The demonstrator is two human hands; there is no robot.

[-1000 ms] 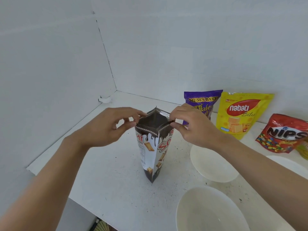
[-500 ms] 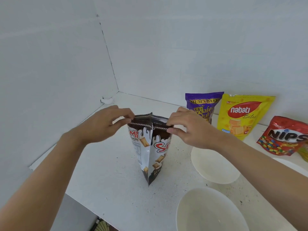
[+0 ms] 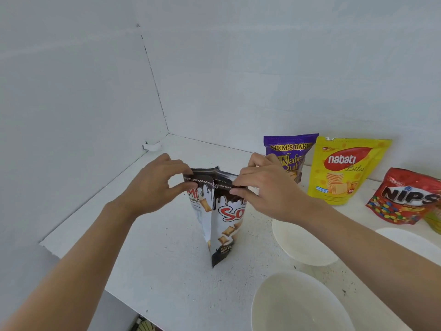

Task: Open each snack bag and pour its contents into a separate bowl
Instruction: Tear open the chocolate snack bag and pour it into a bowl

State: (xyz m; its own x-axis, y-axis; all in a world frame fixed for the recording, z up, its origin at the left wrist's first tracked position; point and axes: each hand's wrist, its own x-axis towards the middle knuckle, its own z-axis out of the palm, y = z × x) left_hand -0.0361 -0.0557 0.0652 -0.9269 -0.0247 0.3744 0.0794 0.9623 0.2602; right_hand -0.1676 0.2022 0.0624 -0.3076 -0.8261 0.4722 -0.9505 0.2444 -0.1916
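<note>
Head camera, looking down over a white table [image 3: 155, 271] set into a white-walled corner: I watch two bare hands at work on a brown-and-white snack bag [image 3: 225, 225]. The bag stands upright near the middle of the table, one folded side edge turned toward me. The left hand [image 3: 155, 187] pinches the bag's top strip at its left end between thumb and curled fingers. The right hand [image 3: 269, 194] pinches the same strip at its right end, thumb underneath and fingers over the top. The strip runs between the two hands, and from this angle I cannot tell whether the mouth is open.

Three white bowls sit to the right of the bag, apart from it. The nearest bowl [image 3: 293, 306] lies close to the table's front edge, the middle bowl [image 3: 303, 247] shows below the right wrist, and the far bowl [image 3: 410, 242] is partly covered by the right forearm.

Along the back wall stand a purple wafer bag [image 3: 290, 149], just beside it a yellow Nabati bag [image 3: 343, 170], and further right a red Nips bag [image 3: 405, 197], which leans back. A yellowish bag [image 3: 433, 219] peeks out behind the red one at the frame's edge. A small white fitting [image 3: 152, 146] lies in the far left corner.
</note>
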